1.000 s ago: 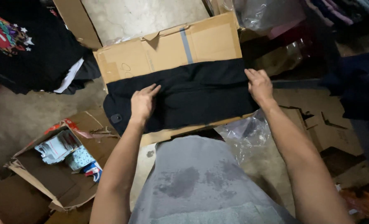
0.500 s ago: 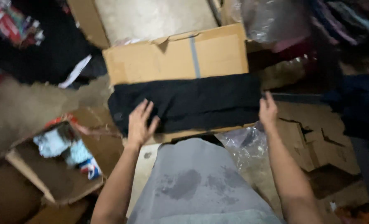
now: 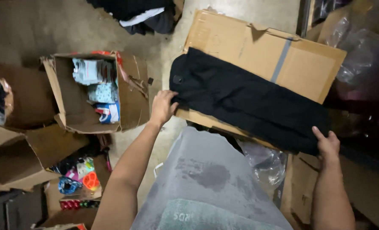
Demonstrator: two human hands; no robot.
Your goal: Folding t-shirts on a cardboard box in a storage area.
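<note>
- A black folded garment [image 3: 249, 100] lies lengthwise across a flattened cardboard sheet [image 3: 262, 51], which gives it a stiff, level base above the concrete floor [image 3: 49, 30]
- The left hand [image 3: 163, 106] grips the garment's near-left corner, fingers [image 3: 171, 94] curled onto the cloth edge; the right hand [image 3: 327, 145] holds the far-right end, fingers together and tucked at the hem, so the cloth is held from both ends and stays stretched flat
- The cloth looks matte, soft and fairly thick, with a small dark button [image 3: 177, 79] near one end
- The cardboard is brown, creased, with a strip of grey tape [image 3: 282, 59] across it
- An open cardboard box [image 3: 130, 91] just left of the left hand holds small packets in pale blue and white
- Crinkled clear plastic bags [image 3: 264, 164] lie by the person's grey shirt [image 3: 215, 179], which has a darker damp patch
- Further boxes at the lower left hold bright, small items too blurred to tell apart
</note>
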